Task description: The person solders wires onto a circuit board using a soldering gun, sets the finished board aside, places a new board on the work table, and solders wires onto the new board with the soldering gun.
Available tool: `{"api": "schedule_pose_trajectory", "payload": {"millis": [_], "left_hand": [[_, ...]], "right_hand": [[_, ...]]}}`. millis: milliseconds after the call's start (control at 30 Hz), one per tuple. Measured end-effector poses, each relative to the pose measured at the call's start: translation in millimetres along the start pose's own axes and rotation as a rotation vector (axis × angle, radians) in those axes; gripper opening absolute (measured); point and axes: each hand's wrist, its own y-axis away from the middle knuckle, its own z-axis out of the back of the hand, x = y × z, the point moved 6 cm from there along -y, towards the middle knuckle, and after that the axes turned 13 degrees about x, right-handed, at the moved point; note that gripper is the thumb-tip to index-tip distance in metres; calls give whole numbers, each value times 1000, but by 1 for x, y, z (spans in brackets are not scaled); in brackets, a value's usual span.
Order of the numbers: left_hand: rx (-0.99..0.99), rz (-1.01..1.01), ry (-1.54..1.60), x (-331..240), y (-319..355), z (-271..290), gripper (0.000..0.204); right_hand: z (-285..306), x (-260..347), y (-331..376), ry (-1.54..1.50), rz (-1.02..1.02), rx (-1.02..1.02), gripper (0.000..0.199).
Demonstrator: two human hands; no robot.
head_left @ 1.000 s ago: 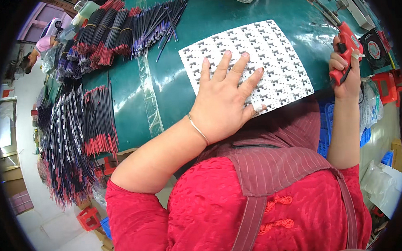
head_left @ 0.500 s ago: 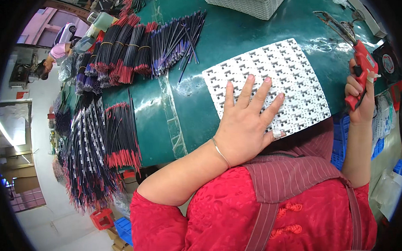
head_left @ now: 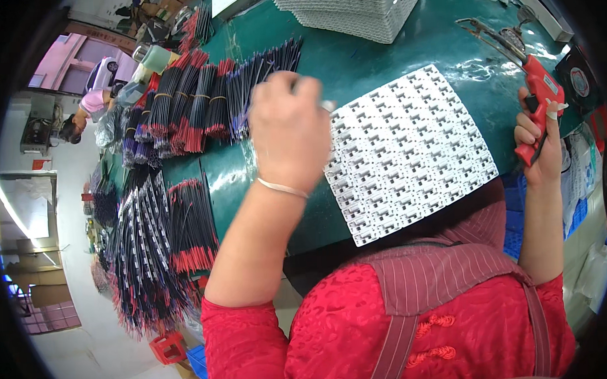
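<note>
My right hand [head_left: 539, 138] is wrapped round the red grip of a soldering gun [head_left: 540, 84], its metal tip pointing up and away over the table. My left hand [head_left: 291, 126] is raised at the near end of a pile of loose black and purple wires [head_left: 266, 67]. Its fingers look curled but are smeared by motion, so whether a wire is in them cannot be made out. A white circuit-board panel [head_left: 412, 152] with rows of small black marks lies at the table's near edge, between my two hands.
Banded bundles of black wires with red ends [head_left: 177, 104] lie at left. More wires [head_left: 142, 252] hang over the left table edge. A stack of white panels [head_left: 357, 10] stands at the far side of the green table [head_left: 326, 62]. Beyond, a person [head_left: 90, 107] is at left.
My left hand has lifted off the white panel and moved left to the loose wires, its spread fingers now curled. The panel sits slightly turned. My right hand still holds the soldering gun.
</note>
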Motion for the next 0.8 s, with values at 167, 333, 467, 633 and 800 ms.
{"api": "schedule_pose_trajectory", "payload": {"millis": [167, 333, 467, 633, 800], "left_hand": [[232, 347, -270, 64, -28, -31, 56], [319, 477, -316, 84, -46, -54, 58], [296, 422, -271, 95, -58, -63, 45], [343, 442, -197, 90, -71, -65, 35], [464, 472, -193, 89, -80, -74, 31]], "right_hand": [[-6, -2, -2, -4, 5, -21, 55], [-6, 0, -2, -12, 3, -15, 52], [-9, 1, -3, -12, -7, -5, 51], [-5, 2, -1, -10, -7, -8, 51], [-10, 3, 1, 3, -17, -29, 54]]}}
